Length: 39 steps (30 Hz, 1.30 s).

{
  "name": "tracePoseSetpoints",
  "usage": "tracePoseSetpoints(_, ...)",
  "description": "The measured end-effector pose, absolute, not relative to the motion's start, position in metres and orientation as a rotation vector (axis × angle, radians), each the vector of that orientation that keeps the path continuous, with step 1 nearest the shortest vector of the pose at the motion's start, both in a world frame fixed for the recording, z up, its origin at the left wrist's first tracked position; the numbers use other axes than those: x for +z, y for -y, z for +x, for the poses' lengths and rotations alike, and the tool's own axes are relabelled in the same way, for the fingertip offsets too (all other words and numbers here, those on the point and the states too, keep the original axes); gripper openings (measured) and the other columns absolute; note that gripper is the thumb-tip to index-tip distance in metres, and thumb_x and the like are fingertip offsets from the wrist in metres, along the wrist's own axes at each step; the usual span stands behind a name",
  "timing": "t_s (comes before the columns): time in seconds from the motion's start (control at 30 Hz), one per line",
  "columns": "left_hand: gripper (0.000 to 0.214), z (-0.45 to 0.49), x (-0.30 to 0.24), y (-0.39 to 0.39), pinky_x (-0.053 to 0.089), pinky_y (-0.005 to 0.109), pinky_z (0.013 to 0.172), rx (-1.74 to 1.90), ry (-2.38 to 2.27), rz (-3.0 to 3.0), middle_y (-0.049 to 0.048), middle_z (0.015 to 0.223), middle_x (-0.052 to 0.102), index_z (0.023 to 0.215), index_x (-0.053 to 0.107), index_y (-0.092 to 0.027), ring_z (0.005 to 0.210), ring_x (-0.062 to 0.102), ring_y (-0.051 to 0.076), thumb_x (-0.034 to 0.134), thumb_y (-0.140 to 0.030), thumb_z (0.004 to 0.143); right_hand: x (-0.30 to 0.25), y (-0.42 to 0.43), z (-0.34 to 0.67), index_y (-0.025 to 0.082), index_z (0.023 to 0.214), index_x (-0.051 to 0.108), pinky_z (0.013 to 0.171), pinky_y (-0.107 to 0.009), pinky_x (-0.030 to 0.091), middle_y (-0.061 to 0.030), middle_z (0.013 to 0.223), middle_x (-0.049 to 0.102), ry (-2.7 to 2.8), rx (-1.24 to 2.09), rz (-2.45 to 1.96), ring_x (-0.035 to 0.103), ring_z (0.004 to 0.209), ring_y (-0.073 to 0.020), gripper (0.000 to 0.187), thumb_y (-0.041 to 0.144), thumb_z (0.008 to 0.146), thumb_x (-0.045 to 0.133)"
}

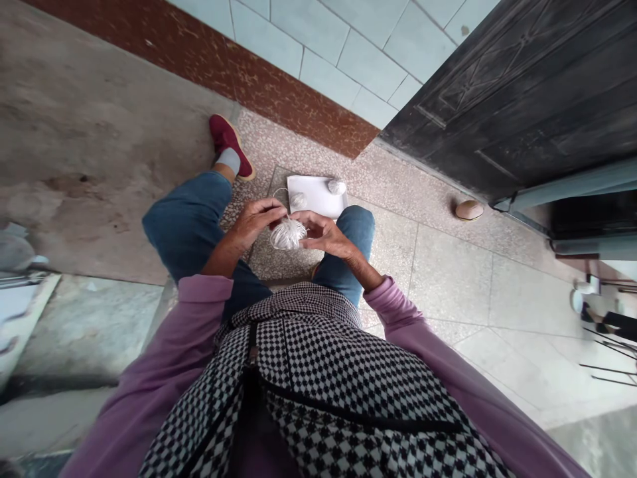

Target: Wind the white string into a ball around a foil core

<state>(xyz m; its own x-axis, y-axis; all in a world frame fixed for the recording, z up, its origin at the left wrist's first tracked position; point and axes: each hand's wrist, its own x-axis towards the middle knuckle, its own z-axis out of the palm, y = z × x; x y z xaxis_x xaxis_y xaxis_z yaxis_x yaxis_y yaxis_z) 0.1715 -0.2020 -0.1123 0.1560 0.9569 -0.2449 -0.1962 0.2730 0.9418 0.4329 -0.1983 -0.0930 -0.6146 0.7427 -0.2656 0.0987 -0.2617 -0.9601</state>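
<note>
I sit with my knees apart over a speckled stone floor. Between my hands hangs a loose bundle of white thread (288,234). My left hand (255,221) has its fingers curled on the bundle's top left, where a strand loops upward. From the right, my right hand (324,235) pinches the bundle. Just beyond my hands a white tray (315,192) lies on the floor with two small white thread balls, one (298,199) at its near left and one (336,186) at its far right.
A dark wooden door (522,86) stands at the upper right, with a small round tan object (468,210) on the floor before it. A tiled wall (323,60) with a red-brown base runs behind. My red shoe (229,146) rests at the far left. Clutter lies at both side edges.
</note>
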Motion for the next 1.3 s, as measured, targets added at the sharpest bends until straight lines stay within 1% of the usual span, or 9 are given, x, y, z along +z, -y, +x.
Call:
tracePoseSetpoints(0.13, 0.053, 0.194, -0.129, 0.216, 0.040, 0.031, 0.063, 1.074, -1.072, 0.784, 0.0004, 0.073, 0.058, 0.083, 0.064, -0.023, 0.067, 0.048, 0.015, 0.102, -0.057, 0.097, -0.100, 0.196, 0.425, 0.026, 0.144, 0.080, 0.115, -0.044, 0.078, -0.0099, 0.142, 0.086, 1.453, 1.849, -1.019, 0.083, 0.132, -0.0316, 0.082, 0.052, 0.081, 0.125)
tracePoseSetpoints(0.3, 0.054, 0.212, -0.129, 0.234, 0.034, 0.029, 0.057, 1.087, -1.031, 0.808, -0.0005, 0.070, 0.057, 0.081, 0.064, -0.025, 0.062, 0.046, 0.014, 0.099, -0.065, 0.087, -0.102, 0.178, 0.424, 0.026, 0.154, 0.076, 0.114, -0.041, 0.079, -0.0111, 0.147, 0.084, 1.451, 1.538, -1.090, 0.080, 0.136, -0.0301, 0.080, 0.064, 0.097, 0.118)
tracePoseSetpoints(0.47, 0.035, 0.215, -0.110, 0.238, 0.041, 0.029, 0.062, 0.977, -1.035, 1.085, -0.0011, 0.072, 0.064, 0.090, 0.077, -0.023, 0.065, 0.050, 0.016, 0.091, -0.054, 0.093, -0.105, 0.153, 0.436, 0.026, 0.161, 0.078, 0.118, -0.048, 0.081, -0.0151, 0.163, 0.078, 1.674, 1.052, -1.255, 0.078, 0.143, -0.0334, 0.063, 0.038, 0.105, 0.105)
tracePoseSetpoints(0.57, 0.029, 0.206, -0.100, 0.228, 0.043, 0.030, 0.066, 0.954, -1.035, 1.239, -0.0007, 0.075, 0.066, 0.096, 0.078, -0.022, 0.069, 0.054, 0.018, 0.084, -0.051, 0.098, -0.109, 0.151, 0.449, 0.026, 0.160, 0.081, 0.116, -0.051, 0.082, -0.0146, 0.156, 0.080, 1.881, 0.922, -1.313, 0.078, 0.135, -0.0337, 0.061, 0.020, 0.102, 0.099)
tracePoseSetpoints(0.67, 0.027, 0.190, -0.095, 0.211, 0.044, 0.032, 0.070, 0.889, -1.024, 1.385, -0.0009, 0.076, 0.064, 0.097, 0.079, -0.022, 0.071, 0.054, 0.019, 0.082, -0.048, 0.101, -0.111, 0.162, 0.462, 0.024, 0.159, 0.083, 0.118, -0.049, 0.080, -0.0133, 0.147, 0.079, 2.029, 0.965, -1.309, 0.076, 0.130, -0.0313, 0.060, 0.012, 0.102, 0.096)
tracePoseSetpoints(0.8, 0.025, 0.175, -0.091, 0.185, 0.047, 0.033, 0.074, 0.750, -0.954, 1.511, 0.0007, 0.080, 0.067, 0.093, 0.081, -0.021, 0.076, 0.058, 0.020, 0.087, -0.045, 0.099, -0.111, 0.183, 0.474, 0.021, 0.152, 0.085, 0.115, -0.043, 0.078, -0.0107, 0.141, 0.077, 2.070, 1.237, -1.215, 0.075, 0.121, -0.0263, 0.056, 0.011, 0.098, 0.096)
tracePoseSetpoints(1.03, 0.036, 0.186, -0.103, 0.175, 0.044, 0.030, 0.065, 0.813, -0.927, 1.131, 0.0002, 0.071, 0.063, 0.085, 0.080, -0.020, 0.067, 0.055, 0.017, 0.104, -0.048, 0.085, -0.111, 0.205, 0.476, 0.024, 0.148, 0.083, 0.096, -0.036, 0.075, -0.0058, 0.128, 0.079, 1.621, 1.696, -1.041, 0.074, 0.109, -0.0244, 0.067, 0.040, 0.090, 0.113)
tracePoseSetpoints(1.2, 0.049, 0.215, -0.121, 0.194, 0.043, 0.028, 0.064, 0.953, -0.996, 0.820, -0.0012, 0.072, 0.064, 0.085, 0.070, -0.021, 0.070, 0.055, 0.016, 0.107, -0.053, 0.082, -0.115, 0.204, 0.462, 0.024, 0.142, 0.080, 0.109, -0.042, 0.077, -0.0107, 0.136, 0.085, 1.378, 1.729, -0.934, 0.082, 0.128, -0.0315, 0.084, 0.059, 0.080, 0.124)
tracePoseSetpoints(1.3, 0.044, 0.229, -0.126, 0.209, 0.045, 0.029, 0.064, 0.974, -1.028, 0.815, -0.0003, 0.074, 0.069, 0.089, 0.071, -0.021, 0.069, 0.058, 0.016, 0.102, -0.052, 0.085, -0.116, 0.198, 0.457, 0.025, 0.148, 0.078, 0.113, -0.044, 0.078, -0.0114, 0.139, 0.085, 1.358, 1.602, -0.969, 0.082, 0.131, -0.0322, 0.087, 0.065, 0.085, 0.121)
